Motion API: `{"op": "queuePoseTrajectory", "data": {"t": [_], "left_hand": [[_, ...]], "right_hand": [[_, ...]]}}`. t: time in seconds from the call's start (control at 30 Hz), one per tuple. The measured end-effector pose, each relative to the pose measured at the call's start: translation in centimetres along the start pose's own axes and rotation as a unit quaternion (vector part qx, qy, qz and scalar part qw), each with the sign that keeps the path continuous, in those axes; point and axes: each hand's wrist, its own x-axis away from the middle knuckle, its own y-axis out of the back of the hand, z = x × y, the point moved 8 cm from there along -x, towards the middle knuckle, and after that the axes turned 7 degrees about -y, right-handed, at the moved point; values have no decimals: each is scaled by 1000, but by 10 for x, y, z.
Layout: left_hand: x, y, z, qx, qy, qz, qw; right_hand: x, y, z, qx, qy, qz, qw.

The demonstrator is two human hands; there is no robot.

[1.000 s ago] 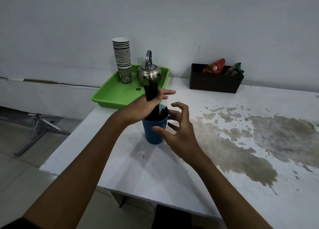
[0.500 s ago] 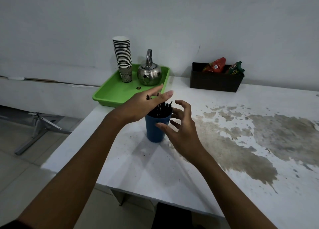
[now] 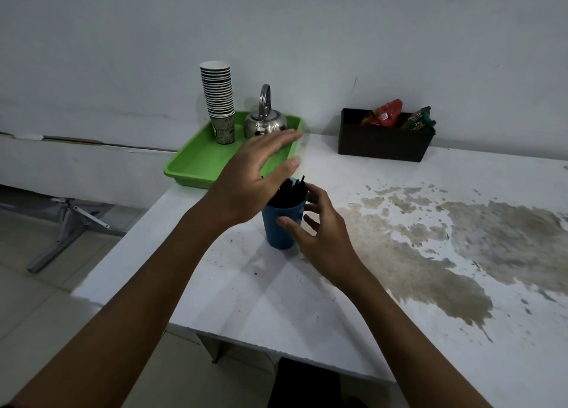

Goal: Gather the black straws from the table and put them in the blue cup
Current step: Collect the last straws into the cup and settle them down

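The blue cup (image 3: 278,227) stands upright on the white table (image 3: 246,287), near its left edge. A bundle of black straws (image 3: 290,192) sticks up out of the cup. My left hand (image 3: 252,177) hovers flat over the cup's left rim, fingers straight and spread, holding nothing, and it hides part of the straws. My right hand (image 3: 319,226) is just right of the cup, fingers curled apart around its side, with the thumb in front of the cup wall. I cannot tell if it touches the cup.
Behind the cup, a green tray (image 3: 196,164) holds a stack of paper cups (image 3: 218,100) and a steel kettle (image 3: 266,121). A black box (image 3: 381,143) with snack packets sits by the wall. Brown stains (image 3: 430,254) cover the table's right half. The table's left edge drops to the floor.
One second ago my left hand gripped the straws above the cup. It has let them drop in, opened flat and risen a little. My right hand stayed beside the cup.
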Motion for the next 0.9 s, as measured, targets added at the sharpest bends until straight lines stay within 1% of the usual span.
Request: {"op": "queuePoseTrajectory", "data": {"t": [0.07,0.1,0.17,0.37,0.5,0.57,0.67,0.73,0.9], "left_hand": [[6,-11,-6,-104,-35,62,992],[9,-18,-6,-136,-39,89,986],[16,-28,-3,-161,-42,112,980],[20,-31,8,-172,-19,110,979],[16,-26,-7,-173,-70,91,978],[17,-31,-11,-199,-95,113,969],[22,-36,-6,-252,-92,145,952],[24,-34,-5,-281,-98,141,944],[27,-21,-9,-331,-116,102,931]], "right_hand": [[0,-6,-6,-4,-7,18,1000],[0,-9,-10,-3,-11,25,1000],[-2,-14,-16,4,-16,32,999],[-2,-19,-24,3,-13,16,1000],[-1,-19,-25,11,-6,11,1000],[1,-18,-23,23,8,8,1000],[2,-19,-21,45,24,2,999],[2,-19,-21,49,29,-3,998],[2,-19,-23,44,38,6,998]]}}
